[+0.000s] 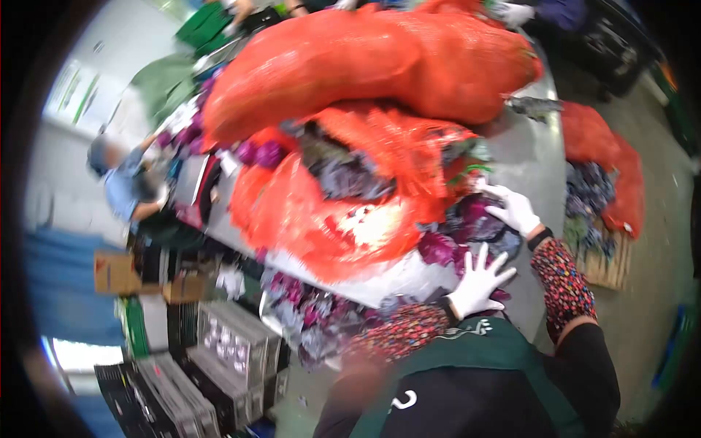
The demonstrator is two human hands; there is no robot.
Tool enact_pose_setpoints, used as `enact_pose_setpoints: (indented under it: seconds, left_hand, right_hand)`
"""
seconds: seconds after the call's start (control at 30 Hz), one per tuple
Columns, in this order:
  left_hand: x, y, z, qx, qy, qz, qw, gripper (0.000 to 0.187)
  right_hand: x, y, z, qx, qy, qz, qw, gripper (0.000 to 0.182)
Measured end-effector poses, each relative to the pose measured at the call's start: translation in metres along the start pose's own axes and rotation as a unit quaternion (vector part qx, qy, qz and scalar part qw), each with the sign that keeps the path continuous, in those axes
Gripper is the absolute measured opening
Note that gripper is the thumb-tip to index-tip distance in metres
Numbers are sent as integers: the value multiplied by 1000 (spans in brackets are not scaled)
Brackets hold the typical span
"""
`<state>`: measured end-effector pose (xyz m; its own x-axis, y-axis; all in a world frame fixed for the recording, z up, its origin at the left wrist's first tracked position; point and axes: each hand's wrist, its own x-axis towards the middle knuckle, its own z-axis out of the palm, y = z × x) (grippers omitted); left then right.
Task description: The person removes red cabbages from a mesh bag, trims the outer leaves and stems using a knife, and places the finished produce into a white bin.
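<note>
An open red sack (292,219) is lying across the middle of the metal desk (537,157), with dark purple cabbage showing through its torn mouth. Beyond it, a full red sack (350,66) is stretching along the far side. To the right of the open sack, the desk's bare grey top is shining.

At the open sack's near right end, a purple cabbage (476,210) is sitting on the desk. The person's right hand (513,210), white-gloved, is touching it; whether this grip is clamping, I cannot tell. Nearer than the sack, the left hand (478,285) is resting over loose leaves (438,250), its grip spreading with fingers apart.

To the near left of the open sack, a heap of leaves (314,314) is lying past the desk's edge. Further left, stacked crates (234,339), cardboard boxes (117,274) and a blue curtain (66,285) are standing or hanging. A co-worker (124,190) in blue is working on that side too. Well right of the sack, 1 wooden pallet (610,266) is standing on the floor (661,219).
</note>
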<state>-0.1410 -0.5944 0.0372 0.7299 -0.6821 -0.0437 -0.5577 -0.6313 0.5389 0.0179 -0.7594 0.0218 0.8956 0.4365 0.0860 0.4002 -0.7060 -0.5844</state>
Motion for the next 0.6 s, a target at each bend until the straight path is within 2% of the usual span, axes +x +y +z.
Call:
enact_pose_setpoints:
  seconds: [0.03, 0.07, 0.13, 0.2, 0.23, 0.27, 0.3, 0.33, 0.4, 0.43, 0.47, 0.5, 0.53, 0.57, 0.6]
  left_hand:
    - [-2, -2, 5, 3, -31, -17, 999, 79]
    - [-6, -4, 6, 2, 0, -15, 1000, 69]
    - [-18, -13, 3, 31, -56, -92, 994, 61]
    - [-54, -28, 1, 71, 50, -86, 993, 53]
    - [-72, -37, -1, 67, 46, -97, 992, 51]
    - [-94, -39, -10, 96, 59, -121, 986, 49]
    - [-118, -49, -7, 101, 83, -145, 981, 46]
    - [-143, -53, -11, 108, 71, -189, 973, 45]
    - [-196, -63, -24, 111, 53, -239, 963, 46]
    - [-229, -81, -12, 167, 59, -278, 944, 43]
    - [-261, -88, -10, 250, 26, -338, 907, 43]
    - [-292, -96, -9, 18, 239, -315, 918, 44]
    - [-326, -121, -3, 117, 232, -376, 889, 40]
    - [-365, -133, 8, 225, 22, -478, 849, 43]
    - [-397, -144, 14, 315, -190, -548, 751, 46]
  right_hand:
    - [-2, 2, 5, -13, -3, 15, 1000, 43]
    - [-6, -9, 6, -15, 11, 26, 999, 41]
    - [-24, -34, 10, -30, -68, 57, 996, 41]
    - [-44, -56, 35, -8, 28, -39, 999, 40]
    - [-51, -68, 47, -41, 42, -47, 997, 41]
    - [-56, -84, 58, 22, 22, -9, 999, 40]
    - [-57, -92, 79, 21, 58, -61, 996, 37]
    - [-58, -109, 93, 23, 54, -77, 995, 34]
    - [-59, -158, 110, 119, -27, -37, 992, 30]
    - [-62, -171, 137, 124, -49, -76, 988, 34]
    - [-64, -190, 143, 282, -159, -114, 939, 38]
    - [-66, -205, 162, 266, -176, -193, 928, 46]
    - [-68, -225, 158, 241, -241, -198, 919, 53]
    - [-68, -243, 144, 263, -228, -225, 910, 53]
    - [-69, -252, 134, 284, -216, -251, 900, 54]
